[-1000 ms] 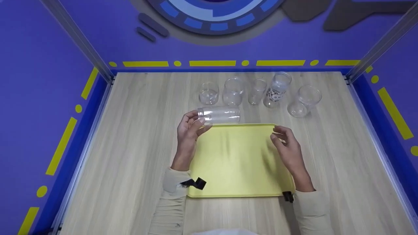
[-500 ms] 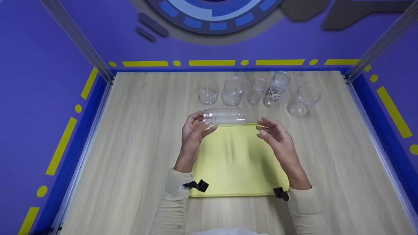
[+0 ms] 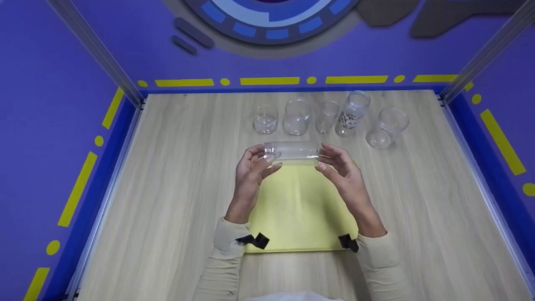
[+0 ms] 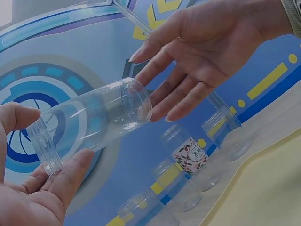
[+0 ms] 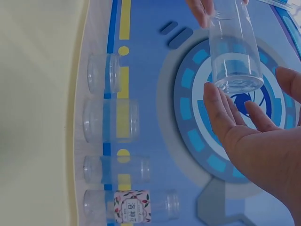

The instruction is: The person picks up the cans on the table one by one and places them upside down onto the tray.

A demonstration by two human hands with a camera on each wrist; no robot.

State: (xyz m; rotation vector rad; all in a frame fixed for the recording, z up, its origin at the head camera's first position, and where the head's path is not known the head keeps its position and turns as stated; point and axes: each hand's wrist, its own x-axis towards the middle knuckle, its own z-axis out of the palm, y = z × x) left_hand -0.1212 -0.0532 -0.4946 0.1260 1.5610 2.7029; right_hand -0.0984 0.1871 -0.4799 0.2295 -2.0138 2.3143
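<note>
A clear cylindrical jar (image 3: 292, 152) lies sideways in the air over the far edge of the yellow tray (image 3: 301, 209). At its ridged neck end, my left hand (image 3: 248, 175) grips it between thumb and fingers. The left wrist view shows the jar (image 4: 94, 120) tilted, its base toward my right hand (image 4: 211, 52). There, the right fingers reach the base's edge, fairly straight. In the right wrist view the right hand's thumb stands apart from the jar (image 5: 235, 52), and the fingertips are right at its base.
Behind the tray stand several clear glass vessels in a row. Among them are a short glass (image 3: 266, 120), a wider jar (image 3: 297, 118), a slim glass (image 3: 327, 117), a tall jar with a printed label (image 3: 350, 119) and a wide-topped glass (image 3: 386, 128). A blue patterned wall rises behind the table.
My left hand has carried the jar slightly right and nearer. My right hand has come in leftward from the tray's right edge, its fingers now at the jar's base.
</note>
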